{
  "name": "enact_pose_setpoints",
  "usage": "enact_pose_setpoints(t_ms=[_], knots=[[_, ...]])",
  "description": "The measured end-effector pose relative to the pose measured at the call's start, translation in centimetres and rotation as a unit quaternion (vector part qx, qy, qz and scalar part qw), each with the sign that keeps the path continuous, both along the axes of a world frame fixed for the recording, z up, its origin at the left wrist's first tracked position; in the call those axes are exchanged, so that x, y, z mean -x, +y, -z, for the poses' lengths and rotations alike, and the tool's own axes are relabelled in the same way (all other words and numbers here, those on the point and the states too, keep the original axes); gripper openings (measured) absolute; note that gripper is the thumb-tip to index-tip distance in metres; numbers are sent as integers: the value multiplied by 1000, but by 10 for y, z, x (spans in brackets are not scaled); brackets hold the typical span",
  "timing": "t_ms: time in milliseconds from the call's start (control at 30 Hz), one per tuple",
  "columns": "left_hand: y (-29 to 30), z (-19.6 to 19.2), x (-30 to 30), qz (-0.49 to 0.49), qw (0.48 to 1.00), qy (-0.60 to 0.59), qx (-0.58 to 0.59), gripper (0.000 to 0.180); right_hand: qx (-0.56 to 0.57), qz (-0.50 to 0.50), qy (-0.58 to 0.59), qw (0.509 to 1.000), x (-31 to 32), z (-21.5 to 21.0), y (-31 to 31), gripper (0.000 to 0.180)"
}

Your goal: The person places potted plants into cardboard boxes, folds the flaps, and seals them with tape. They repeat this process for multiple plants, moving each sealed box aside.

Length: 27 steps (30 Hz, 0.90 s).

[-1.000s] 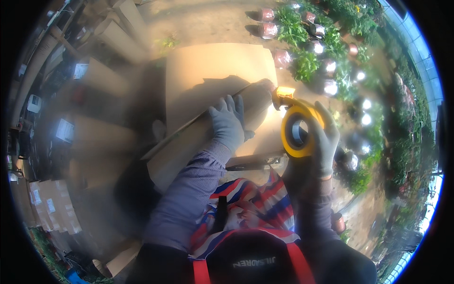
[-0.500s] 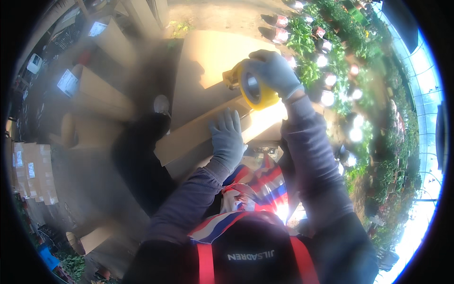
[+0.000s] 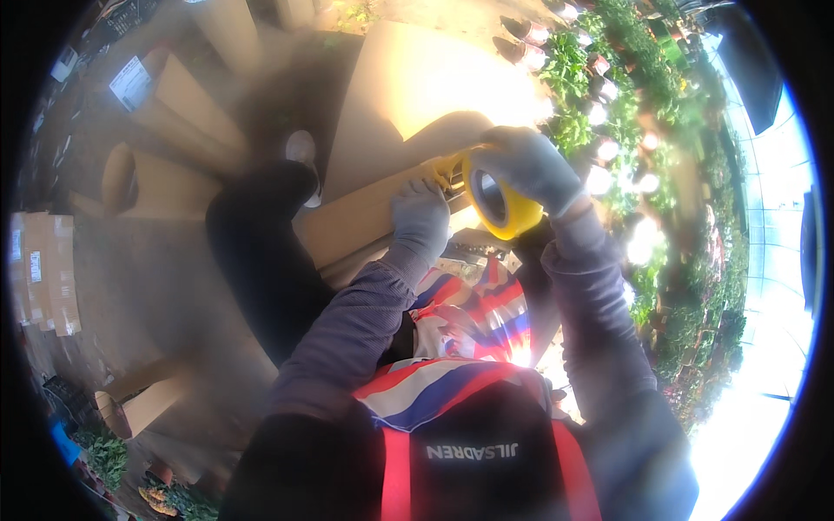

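Note:
A brown cardboard box lies across in front of me, with a large flat panel reaching out beyond it. My left hand, in a grey glove, rests on the box's top, its fingers bent and pressing near the right end. In my gloved right hand is a yellow tape dispenser with a wide roll. Its yellow head touches or nearly touches the box just right of my left fingertips. My right fingers are wrapped over the dispenser and partly hidden.
Several open cardboard boxes stand at the left, with a stack of flattened cartons farther out. Another box lies at the lower left. Potted plants line the right. My bent leg is beside the box.
My right hand has brought the tape dispenser down and right, to the box's right end. My left hand's fingers, spread flat before, are now bent. The view has shifted slightly.

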<state>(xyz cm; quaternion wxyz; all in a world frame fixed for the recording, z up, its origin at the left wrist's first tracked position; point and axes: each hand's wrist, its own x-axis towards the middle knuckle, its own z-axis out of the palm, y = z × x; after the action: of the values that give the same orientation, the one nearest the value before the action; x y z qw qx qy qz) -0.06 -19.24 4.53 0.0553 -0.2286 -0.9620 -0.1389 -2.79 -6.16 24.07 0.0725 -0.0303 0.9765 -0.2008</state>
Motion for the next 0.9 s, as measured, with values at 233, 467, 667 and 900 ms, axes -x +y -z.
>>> enact_pose_setpoints(t_ms=[233, 467, 667, 900], knots=[[-13, -17, 53, 26, 981, -174, -78, 86, -30, 45, 35, 998, -132, -27, -5, 38], [-16, -15, 119, 138, 953, -266, 43, 101, -64, 52, -106, 991, -8, 36, -30, 30], [-22, -39, 113, 161, 978, -133, 5, 92, -102, -46, 47, 993, -24, -38, 55, 23], [41, -40, 40, 86, 990, -50, 95, 63, 81, 29, 164, 983, 95, 22, 124, 39]])
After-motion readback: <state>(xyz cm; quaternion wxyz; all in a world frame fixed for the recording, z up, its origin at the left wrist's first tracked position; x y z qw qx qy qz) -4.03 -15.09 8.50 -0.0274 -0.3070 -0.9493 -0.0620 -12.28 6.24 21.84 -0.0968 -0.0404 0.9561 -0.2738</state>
